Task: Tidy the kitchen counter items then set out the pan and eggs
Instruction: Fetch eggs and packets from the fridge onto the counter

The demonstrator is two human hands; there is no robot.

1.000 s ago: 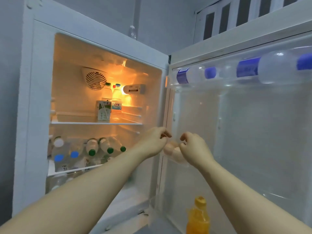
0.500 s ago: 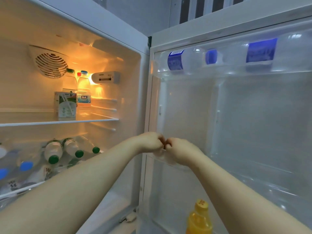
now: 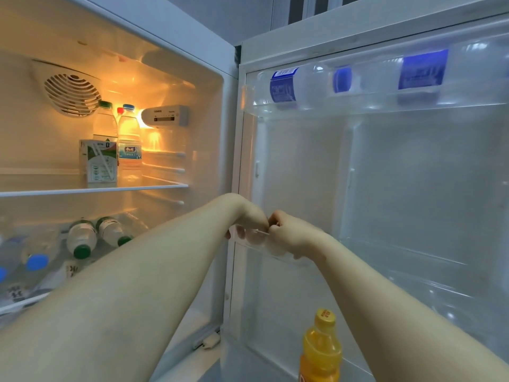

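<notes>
Head view: both hands meet knuckle to knuckle at the clear middle door shelf (image 3: 304, 261) of the open fridge door (image 3: 413, 175). The left hand (image 3: 249, 216) and right hand (image 3: 289, 235) have their fingers curled down behind the shelf wall. I cannot tell whether either holds anything. The eggs are not plainly visible; pale blurs behind the plastic under the right hand may be them. The pan is out of view.

Judged risks:
- 2 hands crowded in 1 narrow shelf could knock eggs together or against the rim and crack them.
- A loose hold on lifting could drop an egg toward the orange juice bottle (image 3: 321, 346) directly below.
</notes>
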